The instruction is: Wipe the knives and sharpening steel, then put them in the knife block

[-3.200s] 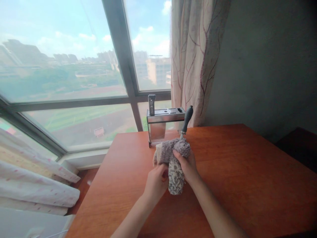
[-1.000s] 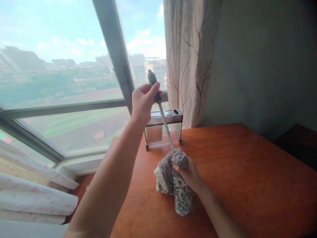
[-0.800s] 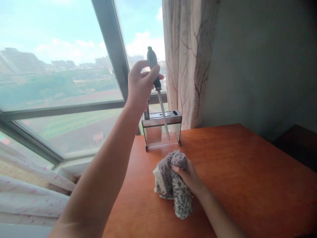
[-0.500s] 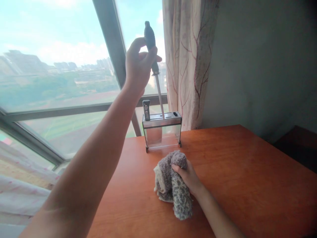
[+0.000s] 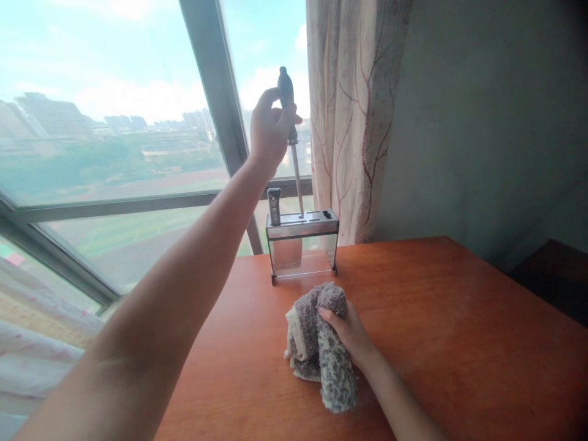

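My left hand [image 5: 272,131] is closed around the dark handle of a sharpening steel [image 5: 297,177]. The steel's metal rod points down, its lower part inside the slotted top of a clear-sided knife block [image 5: 298,228]. A second dark handle [image 5: 274,205] stands upright at the left end of that block. Nearer to me, my right hand [image 5: 351,334] grips a bunched, shaggy grey-and-cream cloth [image 5: 315,331] just in front of the block. The right fingers are mostly hidden behind the cloth; the thumb shows on top.
The block stands near the far edge of a reddish-brown wooden table [image 5: 441,318]. Behind it are a slanted window frame [image 5: 215,79] and a patterned curtain [image 5: 353,122]. White fabric [image 5: 37,361] hangs at the lower left, and a dark surface [image 5: 551,275] lies beyond the table's right edge.
My left hand has come down with the sharpening steel, so less of the rod shows above the block. The right hand still holds the cloth in nearly the same place.
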